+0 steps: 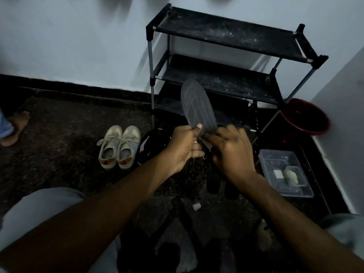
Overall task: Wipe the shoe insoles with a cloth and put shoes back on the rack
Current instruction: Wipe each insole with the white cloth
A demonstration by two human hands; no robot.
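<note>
The left hand point(183, 146) pinched the heel of the grey insole point(197, 105), the right hand point(232, 152) gripping it alongside, toe toward twelve o'clock before the rack point(226, 32). It looked light and floppy, best held at the heel.

Dim light falls on pale walls point(78, 46), a black skirting band point(69, 83) and a dark speckled floor point(59, 134).

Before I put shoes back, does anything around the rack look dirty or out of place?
Yes: the rack shelves are speckled with whitish dust, mostly the top one. A small pale piece lies loose on the floor.
</note>
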